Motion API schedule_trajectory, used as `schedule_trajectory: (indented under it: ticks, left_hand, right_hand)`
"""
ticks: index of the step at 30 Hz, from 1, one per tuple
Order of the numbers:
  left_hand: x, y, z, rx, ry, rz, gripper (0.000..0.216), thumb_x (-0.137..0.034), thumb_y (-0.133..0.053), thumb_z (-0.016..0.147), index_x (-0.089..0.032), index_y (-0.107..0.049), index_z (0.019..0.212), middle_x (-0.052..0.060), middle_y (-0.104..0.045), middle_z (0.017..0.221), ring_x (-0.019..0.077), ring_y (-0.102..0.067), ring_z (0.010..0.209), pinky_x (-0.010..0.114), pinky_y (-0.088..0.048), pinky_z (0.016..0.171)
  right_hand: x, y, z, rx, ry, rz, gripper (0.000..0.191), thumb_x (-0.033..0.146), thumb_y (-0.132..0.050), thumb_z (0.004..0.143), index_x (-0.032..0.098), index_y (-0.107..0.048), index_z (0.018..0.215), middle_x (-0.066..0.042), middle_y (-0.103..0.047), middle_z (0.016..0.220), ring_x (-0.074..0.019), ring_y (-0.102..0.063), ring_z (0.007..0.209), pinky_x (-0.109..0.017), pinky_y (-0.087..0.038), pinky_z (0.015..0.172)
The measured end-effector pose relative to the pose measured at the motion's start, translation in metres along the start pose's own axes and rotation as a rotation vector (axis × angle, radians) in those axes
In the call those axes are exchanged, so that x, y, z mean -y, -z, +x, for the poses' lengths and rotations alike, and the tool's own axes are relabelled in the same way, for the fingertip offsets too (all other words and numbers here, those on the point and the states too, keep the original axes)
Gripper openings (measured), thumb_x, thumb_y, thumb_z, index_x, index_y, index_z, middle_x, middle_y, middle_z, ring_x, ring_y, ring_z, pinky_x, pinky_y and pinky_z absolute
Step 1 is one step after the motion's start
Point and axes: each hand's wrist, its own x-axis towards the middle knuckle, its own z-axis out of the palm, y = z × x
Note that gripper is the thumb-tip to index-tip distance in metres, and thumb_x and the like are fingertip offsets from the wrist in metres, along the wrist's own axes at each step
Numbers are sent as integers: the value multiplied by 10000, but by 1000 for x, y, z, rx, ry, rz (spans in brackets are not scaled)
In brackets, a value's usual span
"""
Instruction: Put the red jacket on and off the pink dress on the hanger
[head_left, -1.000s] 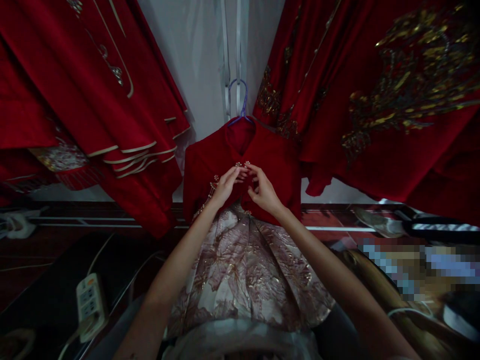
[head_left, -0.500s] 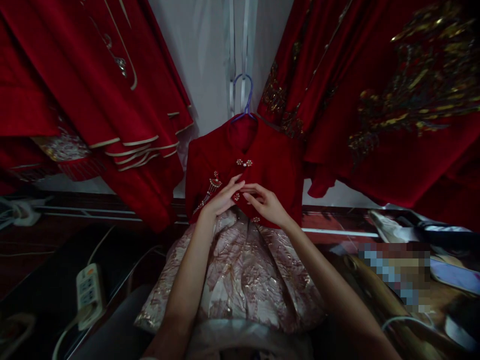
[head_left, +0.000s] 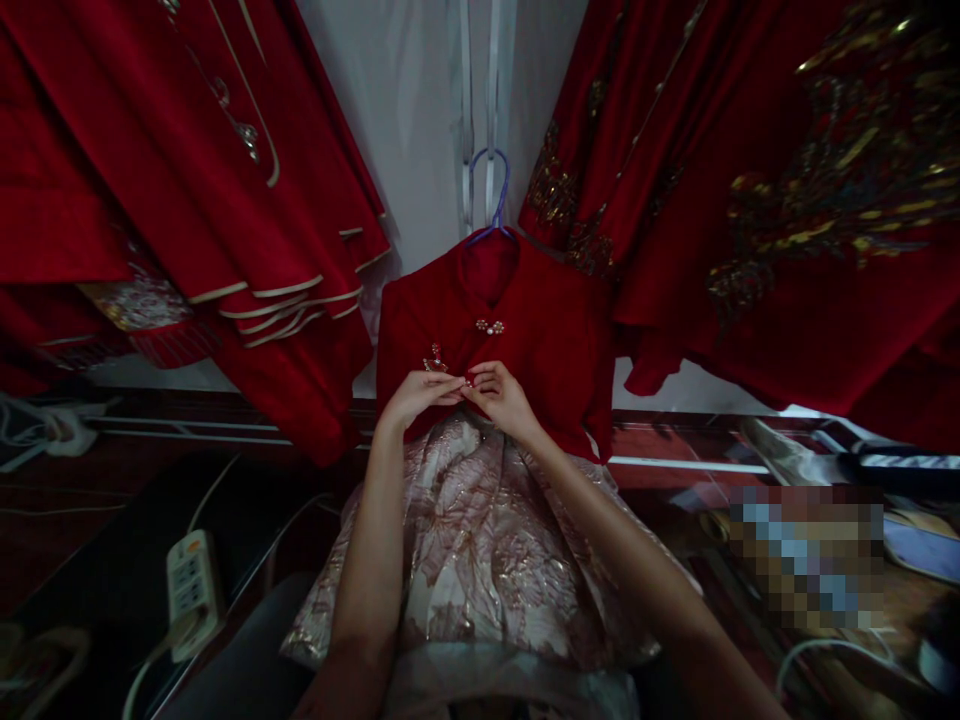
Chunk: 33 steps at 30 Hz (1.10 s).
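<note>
A short red jacket [head_left: 551, 330] with a stand collar hangs in front of me on a purple hanger [head_left: 499, 200]. At its front edge my left hand [head_left: 418, 396] and my right hand [head_left: 504, 402] meet, fingertips nearly touching. Both pinch a small jewelled button fastener [head_left: 469, 381], largely covered by the fingers. Higher up, near the collar, sits another jewelled fastener [head_left: 490, 327]. A beaded ornament [head_left: 435, 357] shows on the jacket just above my left hand. Below the jacket spreads a shiny pinkish brocade skirt [head_left: 480, 540], with my forearms over it.
Red garments with pale piping [head_left: 300, 230] hang at the left. Others with gold sequin work [head_left: 840, 170] hang at the right. A power strip [head_left: 193, 590] lies on a black surface at lower left. A phone-like device [head_left: 922, 545] and cluttered items lie at right.
My hands have come down slightly and drawn together. The fingers, stretched out over the jacket front before, now pinch at the fastener. The jacket's lower front has shifted with them.
</note>
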Motion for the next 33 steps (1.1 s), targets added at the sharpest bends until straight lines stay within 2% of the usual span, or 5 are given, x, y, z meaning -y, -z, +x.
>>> schedule_trajectory:
  ticks: [4, 6, 8, 21, 33]
  left_hand:
    - [2, 10, 8, -256, -116, 25, 331, -411, -682, 709, -132, -693, 887, 100, -708, 879, 156, -659, 768, 334, -559, 758]
    - [7, 13, 16, -439, -252, 64, 260, -338, -667, 708, -145, -663, 882, 82, -700, 916, 143, -650, 804, 325, -545, 786]
    - [13, 14, 24, -523, -351, 111, 221, -247, -654, 687, -154, -635, 886, 71, -691, 944, 136, -646, 844, 327, -526, 835]
    - [12, 5, 24, -469, -347, -47, 314, -270, -709, 635, -123, -674, 910, 105, -709, 967, 169, -669, 895, 359, -503, 906]
    - [9, 5, 22, -538, -448, 127, 272, -249, -711, 649, -118, -658, 881, 106, -718, 896, 166, -688, 816, 326, -541, 833]
  right_hand:
    - [-2, -4, 13, -24, 14, 26, 339, 314, -700, 677, 193, -523, 940, 6, -583, 784, -107, -579, 685, -244, -511, 652]
    - [-1, -8, 21, -59, 27, 35, 319, 293, -689, 676, 197, -526, 933, 9, -584, 787, -104, -580, 685, -238, -511, 649]
    - [1, -13, 30, -74, 52, 27, 285, 271, -666, 686, 199, -532, 928, 8, -587, 798, -104, -582, 691, -234, -512, 645]
    - [-2, -34, 51, -114, 195, -219, 186, 170, -567, 748, 196, -538, 930, -13, -582, 812, -127, -572, 717, -262, -505, 676]
    - [5, -39, 49, -132, 258, -261, 128, 180, -504, 808, 203, -522, 933, -41, -585, 889, -142, -563, 781, -276, -500, 722]
